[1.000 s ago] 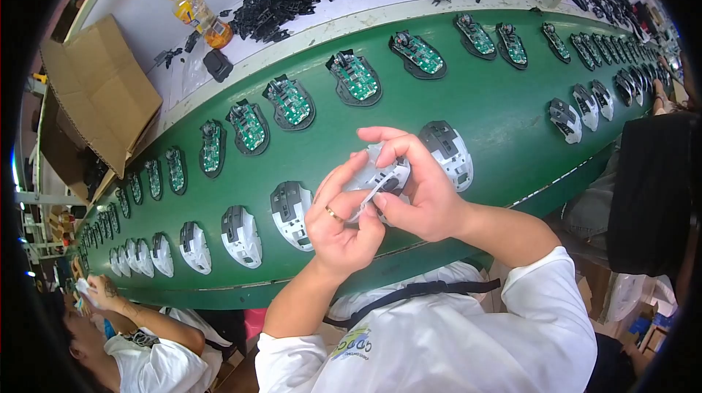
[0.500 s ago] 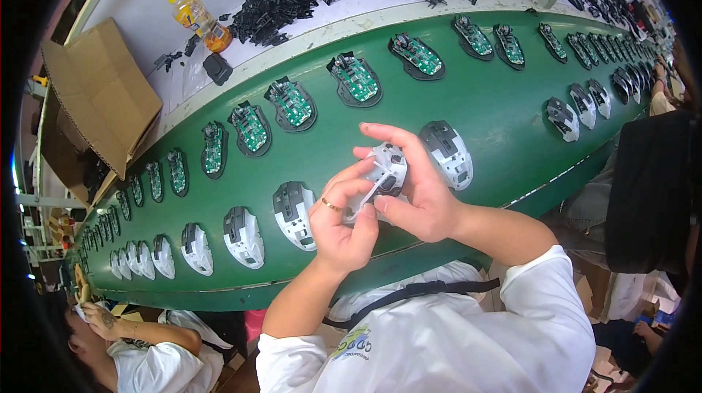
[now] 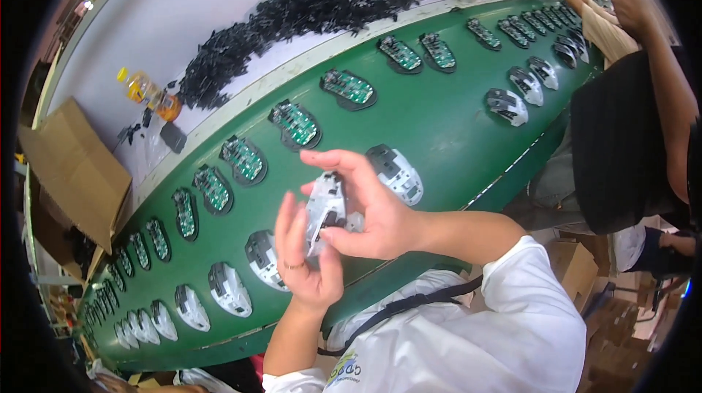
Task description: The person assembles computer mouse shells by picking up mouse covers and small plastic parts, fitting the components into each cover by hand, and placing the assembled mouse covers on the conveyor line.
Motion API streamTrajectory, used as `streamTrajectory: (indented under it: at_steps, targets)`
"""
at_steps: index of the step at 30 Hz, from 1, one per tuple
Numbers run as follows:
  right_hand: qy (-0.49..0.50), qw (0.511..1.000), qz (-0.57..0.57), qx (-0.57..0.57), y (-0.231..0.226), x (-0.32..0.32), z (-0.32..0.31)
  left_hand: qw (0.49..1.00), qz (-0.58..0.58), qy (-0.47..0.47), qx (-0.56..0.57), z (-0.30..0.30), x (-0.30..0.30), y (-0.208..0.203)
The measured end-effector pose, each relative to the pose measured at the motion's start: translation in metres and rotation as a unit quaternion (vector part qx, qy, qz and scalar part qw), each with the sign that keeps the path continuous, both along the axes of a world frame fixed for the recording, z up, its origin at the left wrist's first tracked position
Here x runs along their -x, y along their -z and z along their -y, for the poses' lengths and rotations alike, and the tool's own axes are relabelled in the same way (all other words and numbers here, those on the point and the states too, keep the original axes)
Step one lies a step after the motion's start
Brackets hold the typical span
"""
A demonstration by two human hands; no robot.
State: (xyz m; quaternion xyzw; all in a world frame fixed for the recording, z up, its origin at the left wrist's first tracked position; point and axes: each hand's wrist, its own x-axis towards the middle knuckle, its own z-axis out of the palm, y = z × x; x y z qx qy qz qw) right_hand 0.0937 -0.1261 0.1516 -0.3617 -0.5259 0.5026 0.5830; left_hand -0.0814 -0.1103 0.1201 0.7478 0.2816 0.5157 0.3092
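A white and dark grey computer mouse top shell (image 3: 330, 201) is held up over the belt, tilted, its inner side with black parts partly showing. My right hand (image 3: 376, 217) grips it, with the thumb pressed on its near end and the index finger stretched past its far end. My left hand (image 3: 311, 272), with a ring on one finger, holds the near left edge between fingers and thumb. Fingers cover part of the shell. Beside my right hand lies another mouse shell (image 3: 395, 174); one more mouse shell (image 3: 265, 258) lies just left of my left hand.
On the green belt (image 3: 453, 130) stand a far row of mouse bases with green circuit boards (image 3: 296, 124) and a near row of shells (image 3: 229, 289). Behind are a heap of black parts (image 3: 292, 16), a bottle (image 3: 150, 93) and a cardboard box (image 3: 73, 166). A person (image 3: 614, 144) is at the right.
The view has shifted, so the belt's things appear farther left and partly lower. My left fingers have straightened along the shell, and the shell stands more upright in my right hand.
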Motion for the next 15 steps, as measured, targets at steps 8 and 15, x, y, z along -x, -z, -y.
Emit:
streamTrajectory:
  at_steps: [8,15]
  targets:
    - [0.302,0.728,0.614,-0.04,-0.083,-0.126,0.009,0.992,-0.11,0.008,-0.063,-0.001,0.007,-0.008]
    - [0.092,0.518,0.799,0.291,-0.042,-0.166,0.016,0.951,-0.287,0.073,-0.09,0.015,-0.017,-0.012]
